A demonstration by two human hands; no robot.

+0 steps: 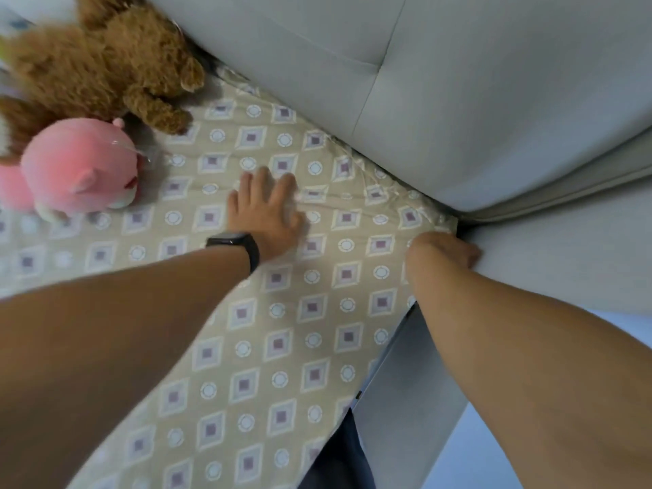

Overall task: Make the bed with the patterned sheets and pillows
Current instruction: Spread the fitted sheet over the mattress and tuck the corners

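Note:
A beige patterned sheet (247, 347) with diamonds and circles covers the mattress. My left hand (268, 210), with a black watch on the wrist, presses flat on the sheet with fingers spread, near the headboard. My right hand (448, 250) reaches down at the mattress corner, between the sheet's edge and the grey bed frame (564, 262). Its fingers are tucked out of sight there, so its grip cannot be seen. No pillows are in view.
A grey padded headboard (423, 82) rises at the top right. A brown teddy bear (102, 65) and a pink plush toy (77, 167) lie on the sheet at the upper left. Pale floor (494, 453) shows at the lower right.

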